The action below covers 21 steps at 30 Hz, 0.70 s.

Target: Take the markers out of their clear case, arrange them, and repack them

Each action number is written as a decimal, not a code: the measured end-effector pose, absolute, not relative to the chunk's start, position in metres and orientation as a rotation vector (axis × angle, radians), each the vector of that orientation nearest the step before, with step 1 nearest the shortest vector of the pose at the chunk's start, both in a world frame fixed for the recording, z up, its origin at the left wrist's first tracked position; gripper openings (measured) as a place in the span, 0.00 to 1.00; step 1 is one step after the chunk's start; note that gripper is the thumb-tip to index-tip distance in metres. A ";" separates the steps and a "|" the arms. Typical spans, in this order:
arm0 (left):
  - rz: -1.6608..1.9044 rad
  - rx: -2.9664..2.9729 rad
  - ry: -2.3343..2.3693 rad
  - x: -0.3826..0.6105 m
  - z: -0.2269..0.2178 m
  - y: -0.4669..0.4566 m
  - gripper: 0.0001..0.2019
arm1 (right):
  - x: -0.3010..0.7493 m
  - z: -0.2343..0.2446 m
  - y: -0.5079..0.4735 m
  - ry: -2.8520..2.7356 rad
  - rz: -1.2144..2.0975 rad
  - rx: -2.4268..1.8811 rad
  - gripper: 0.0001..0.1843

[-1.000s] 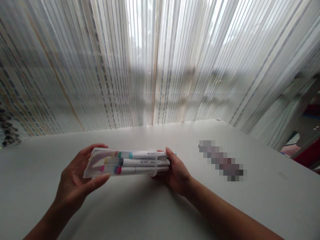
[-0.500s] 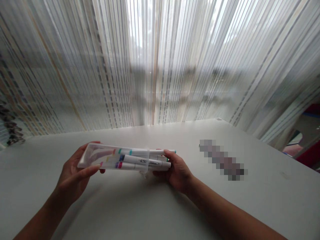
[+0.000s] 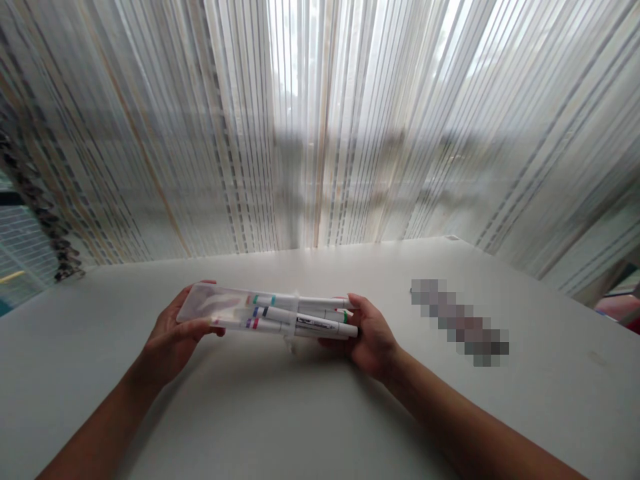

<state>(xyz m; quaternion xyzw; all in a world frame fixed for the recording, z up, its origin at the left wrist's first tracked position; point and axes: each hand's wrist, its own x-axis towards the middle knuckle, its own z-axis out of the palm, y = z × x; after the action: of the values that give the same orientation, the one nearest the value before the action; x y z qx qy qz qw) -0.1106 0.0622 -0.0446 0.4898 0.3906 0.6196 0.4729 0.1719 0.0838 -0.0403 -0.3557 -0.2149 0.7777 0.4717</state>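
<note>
Just above the white table (image 3: pixel 310 413) I hold a clear plastic pouch (image 3: pixel 213 309) with several white marker pens (image 3: pixel 300 317) sticking out of its right end. The pens carry coloured bands in green, blue and pink. My left hand (image 3: pixel 175 333) grips the pouch's left end, thumb on the near edge and fingers round the far edge. My right hand (image 3: pixel 370 333) is closed round the pens' right ends. The pouch lies nearly level, long side left to right.
A blurred-out strip (image 3: pixel 460 330) lies on the table to the right of my right hand. Sheer striped curtains (image 3: pixel 320 133) hang along the table's far edge. A red and white object (image 3: pixel 623 310) shows past the table's right edge.
The pens have slid further out of the pouch to the right as my hands drew apart. The pouch has tipped flatter, and the view has shifted a little left.
</note>
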 end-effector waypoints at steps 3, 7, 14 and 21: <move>1.518 1.138 0.962 -0.111 -0.044 0.063 0.24 | 0.172 -0.039 0.084 -0.551 1.879 -0.891 0.08; 1.485 1.093 0.961 -0.112 -0.045 0.065 0.22 | 0.174 -0.039 0.085 -0.614 1.868 -0.925 0.08; 1.483 1.029 0.914 -0.118 -0.053 0.069 0.21 | 0.180 -0.048 0.091 -1.087 1.622 -1.053 0.14; 1.473 0.991 0.917 -0.116 -0.054 0.071 0.20 | 0.183 -0.053 0.097 -1.999 0.808 -1.116 0.24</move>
<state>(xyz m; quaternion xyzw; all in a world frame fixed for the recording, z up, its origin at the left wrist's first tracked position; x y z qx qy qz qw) -0.1165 0.0708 -0.0539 0.4172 0.3858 0.6199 0.5411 0.1835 0.0967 -0.0530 -0.4306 -0.7715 0.3117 0.3496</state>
